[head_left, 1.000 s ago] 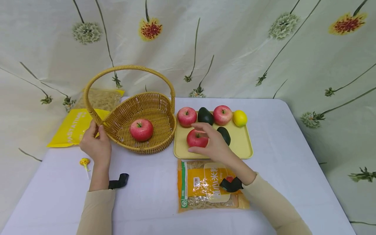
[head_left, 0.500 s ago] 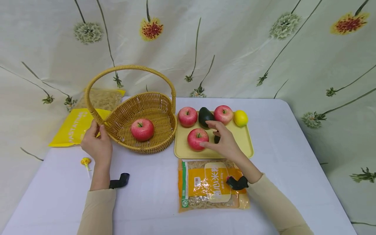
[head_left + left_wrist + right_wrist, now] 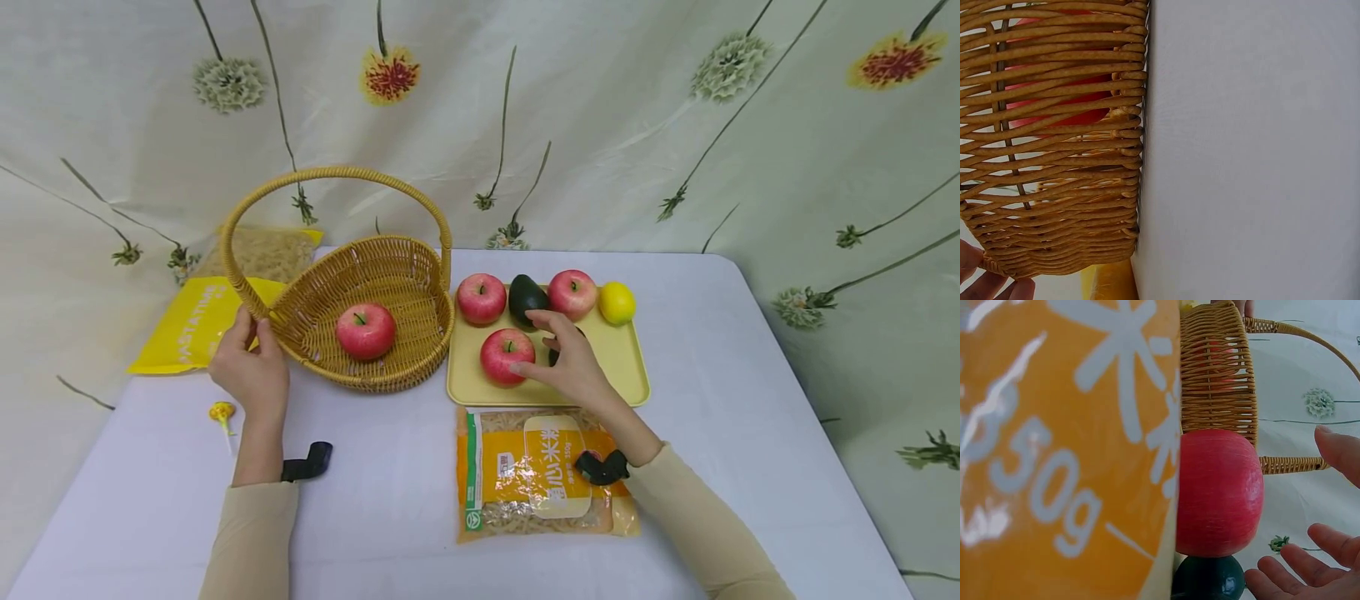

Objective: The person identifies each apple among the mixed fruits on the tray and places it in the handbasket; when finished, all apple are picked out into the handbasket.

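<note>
My left hand (image 3: 252,367) pinches the left rim of the wicker basket (image 3: 375,383), right at the foot of its tall handle. In the left wrist view, fingertips (image 3: 1021,289) show at the basket's edge. One red apple (image 3: 365,331) lies inside the basket. My right hand (image 3: 572,357) hovers above the yellow tray (image 3: 626,358), fingers spread and loosely bent with nothing between them. Its thumb overlaps another red apple (image 3: 504,354) in the head view, but the right wrist view shows the hand apart from that apple (image 3: 1219,494). A dark avocado (image 3: 553,357) is mostly hidden under this hand.
Along the tray's back edge are two red apples (image 3: 482,298), an avocado (image 3: 527,298) and a lemon (image 3: 617,302). An orange noodle bag (image 3: 510,475) lies before the tray. A yellow pasta bag (image 3: 191,325) and a lollipop (image 3: 222,410) are at the left.
My right hand has shifted right, off the front apple on the tray, uncovering it and moving over the avocado. The left hand stays on the basket.
</note>
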{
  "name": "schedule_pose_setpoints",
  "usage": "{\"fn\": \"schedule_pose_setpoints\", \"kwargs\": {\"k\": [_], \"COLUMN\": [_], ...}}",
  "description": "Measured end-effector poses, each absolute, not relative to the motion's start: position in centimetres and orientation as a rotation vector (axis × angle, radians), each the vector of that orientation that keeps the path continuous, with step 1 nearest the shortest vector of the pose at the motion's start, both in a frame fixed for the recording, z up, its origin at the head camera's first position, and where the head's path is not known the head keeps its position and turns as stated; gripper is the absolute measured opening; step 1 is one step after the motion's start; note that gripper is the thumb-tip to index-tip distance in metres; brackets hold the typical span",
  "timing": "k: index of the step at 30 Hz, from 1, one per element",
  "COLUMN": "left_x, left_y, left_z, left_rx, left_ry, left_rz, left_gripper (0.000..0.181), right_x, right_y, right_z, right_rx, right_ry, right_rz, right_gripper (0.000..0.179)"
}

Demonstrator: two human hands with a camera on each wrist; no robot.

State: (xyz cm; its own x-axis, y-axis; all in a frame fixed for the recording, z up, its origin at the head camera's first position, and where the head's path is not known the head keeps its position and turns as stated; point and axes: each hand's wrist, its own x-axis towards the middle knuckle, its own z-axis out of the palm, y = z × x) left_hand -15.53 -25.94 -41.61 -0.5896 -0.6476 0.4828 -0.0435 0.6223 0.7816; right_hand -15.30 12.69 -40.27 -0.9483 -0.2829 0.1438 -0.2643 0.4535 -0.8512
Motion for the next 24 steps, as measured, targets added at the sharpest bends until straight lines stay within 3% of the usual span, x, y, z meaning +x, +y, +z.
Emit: {"fn": "schedule_pose_setpoints", "kwargs": {"k": [24], "left_x": [-15.46], "left_y": [-25.97], "left_z": [-41.56], "left_rx": [0.539], "left_ry": [-2.05], "left_rz": [-0.959], "left_gripper": [0.029], "right_x": [-15.59], "right_y": [11.68], "right_z": [-40.9], "right_rx": [-0.479], "right_ry": [2.665], "right_rz": [-1.449], "right_gripper": [0.074]}}
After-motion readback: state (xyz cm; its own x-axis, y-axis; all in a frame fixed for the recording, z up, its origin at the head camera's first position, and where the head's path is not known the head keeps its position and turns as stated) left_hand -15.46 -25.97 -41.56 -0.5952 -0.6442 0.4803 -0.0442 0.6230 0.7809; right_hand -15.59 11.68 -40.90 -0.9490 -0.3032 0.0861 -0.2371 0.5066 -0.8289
